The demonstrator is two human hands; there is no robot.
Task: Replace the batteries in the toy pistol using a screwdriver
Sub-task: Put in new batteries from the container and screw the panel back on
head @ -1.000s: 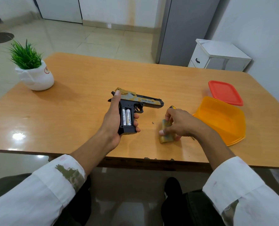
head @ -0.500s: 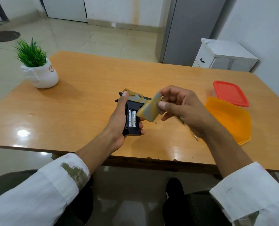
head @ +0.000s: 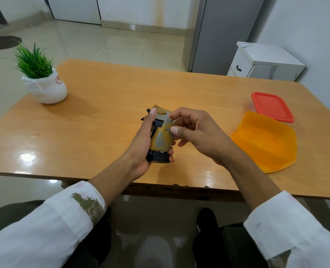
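Note:
My left hand (head: 142, 144) grips the black and tan toy pistol (head: 158, 157) by its grip, held above the wooden table (head: 106, 105) near the front edge. A tan battery cover (head: 161, 139) lies over the grip's battery bay, and my right hand (head: 193, 128) pinches its upper edge between thumb and fingers. The batteries are almost fully hidden under the cover; only a sliver shows at its lower end. The barrel is hidden behind my right hand. No screwdriver can be seen.
An orange plastic container (head: 266, 144) lies on the table to the right, with its red lid (head: 272, 106) behind it. A white pot with a green plant (head: 44, 84) stands at the far left. A white cabinet (head: 264, 62) stands beyond the table.
My right hand picked the tan cover up from the table, carried it to the pistol and set it over the open battery bay, so the batteries are now covered. My left hand kept holding the pistol.

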